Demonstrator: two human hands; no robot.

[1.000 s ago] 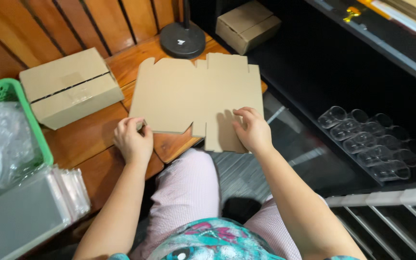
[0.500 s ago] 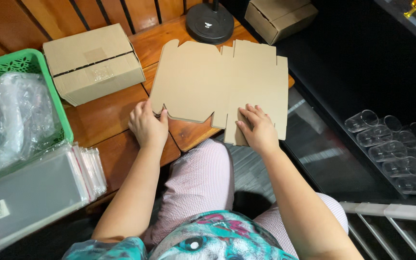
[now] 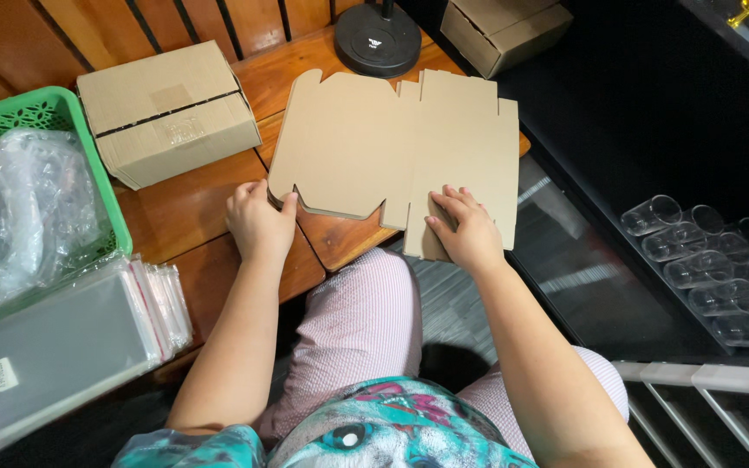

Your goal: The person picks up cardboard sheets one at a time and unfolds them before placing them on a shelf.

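flat blank (image 3: pixel 374 143) same spot on table (image 3: pixel 184 208) as before | left hand (image 3: pixel 260 221) now pinching its left edge | right hand (image 3: pixel 465 232) stays spread flat on lower flap

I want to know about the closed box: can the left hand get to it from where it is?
Probably yes. The left hand rests at the flat cardboard sheet's edge, and the closed cardboard box sits just beyond it on the wooden table, with bare wood between.
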